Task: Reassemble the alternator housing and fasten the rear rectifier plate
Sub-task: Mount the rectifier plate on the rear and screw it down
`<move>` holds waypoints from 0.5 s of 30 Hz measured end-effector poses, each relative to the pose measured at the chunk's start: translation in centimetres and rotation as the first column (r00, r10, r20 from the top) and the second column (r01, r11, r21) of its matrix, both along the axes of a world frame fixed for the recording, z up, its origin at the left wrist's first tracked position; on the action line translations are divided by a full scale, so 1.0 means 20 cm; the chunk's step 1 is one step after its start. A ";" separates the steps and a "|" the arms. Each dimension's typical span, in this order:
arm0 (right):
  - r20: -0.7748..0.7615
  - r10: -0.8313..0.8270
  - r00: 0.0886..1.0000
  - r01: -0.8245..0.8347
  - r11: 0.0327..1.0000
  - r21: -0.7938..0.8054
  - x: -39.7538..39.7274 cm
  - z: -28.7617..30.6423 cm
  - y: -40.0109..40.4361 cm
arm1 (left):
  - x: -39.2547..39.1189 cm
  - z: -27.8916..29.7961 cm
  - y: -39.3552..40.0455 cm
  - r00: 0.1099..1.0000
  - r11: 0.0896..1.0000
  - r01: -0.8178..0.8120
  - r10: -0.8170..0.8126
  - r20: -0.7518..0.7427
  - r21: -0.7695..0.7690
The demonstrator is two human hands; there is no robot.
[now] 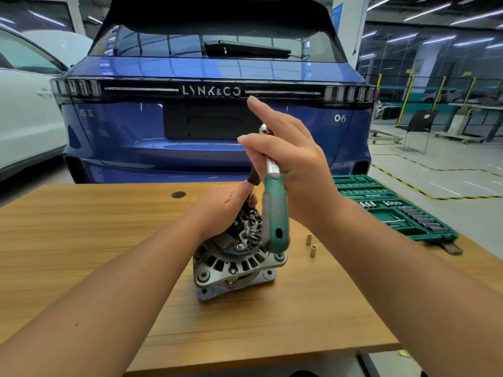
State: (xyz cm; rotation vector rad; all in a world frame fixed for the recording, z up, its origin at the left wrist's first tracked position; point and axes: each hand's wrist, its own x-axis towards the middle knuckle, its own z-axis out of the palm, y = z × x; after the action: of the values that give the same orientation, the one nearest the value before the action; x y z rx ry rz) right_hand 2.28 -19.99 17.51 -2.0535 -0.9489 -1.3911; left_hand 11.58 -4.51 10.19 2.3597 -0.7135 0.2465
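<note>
Workshop bay, blue car (212,110) parked right behind a wooden table (81,240); the alternator (234,257) stood near the table's middle, rear end up, rectifier plate (246,229) exposed on top. The left hand (226,210) rested on the top of the unit with fingers curled round the lower end of a dark extension bar (253,176), steadying it on a fastener that was hidden. The right hand (288,159) gripped the ratchet (273,202) up near its head, index finger sticking out straight, green handle hanging down and blurred — grip looked loose. Risks as judged: the socket could ride off the bolt if the bar tilted, rounding it or cross-threading; the handle could knock the plate's small parts; the unit — unclamped — might twist or tip under torque. Two loose sockets (310,244) lay just right of the alternator, socket case (392,208) beyond at the table's edge, easy to sweep off.
</note>
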 end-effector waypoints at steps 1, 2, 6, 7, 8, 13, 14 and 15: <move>0.009 -0.067 0.998 0.067 0.988 -0.142 0.00 0.03 -0.02 | 0.01 -0.01 0.00 1.000 0.999 -0.008 0.008 -0.006 -0.035; -0.027 -0.127 0.992 0.116 0.959 -0.260 -0.02 0.07 -0.04 | 0.02 -0.02 0.01 1.000 0.998 -0.009 0.008 -0.020 -0.068; -0.059 -0.370 0.927 0.231 0.690 -0.686 -0.10 0.27 -0.10 | 0.02 -0.03 0.01 0.994 0.998 0.013 -0.020 -0.112 -0.065; -0.012 -0.407 0.913 0.254 0.591 -0.766 -0.12 0.32 -0.11 | 0.01 -0.02 0.00 0.990 0.995 0.013 -0.026 -0.138 -0.094; 0.026 -0.441 0.897 0.269 0.500 -0.823 -0.13 0.38 -0.11 | 0.00 -0.01 0.00 0.988 0.994 0.010 -0.027 -0.155 -0.109; 0.164 -0.541 0.825 0.347 0.256 -0.902 -0.14 0.57 -0.02 | -0.05 0.02 0.02 0.993 0.993 0.001 -0.015 -0.115 -0.115; 0.117 -0.572 0.812 0.341 0.301 -0.891 -0.12 0.57 0.00 | -0.06 0.03 0.03 0.995 0.995 -0.003 -0.006 -0.095 -0.099; 0.028 -0.607 0.795 0.321 0.380 -0.868 -0.10 0.57 0.02 | -0.07 0.03 0.02 0.996 0.995 -0.003 -0.006 -0.087 -0.096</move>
State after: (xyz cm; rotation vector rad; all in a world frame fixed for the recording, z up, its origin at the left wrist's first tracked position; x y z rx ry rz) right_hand 0.31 -19.55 28.96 -3.4161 -1.0525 -0.7779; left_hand 10.22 -4.08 10.84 2.2640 -0.6479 0.1724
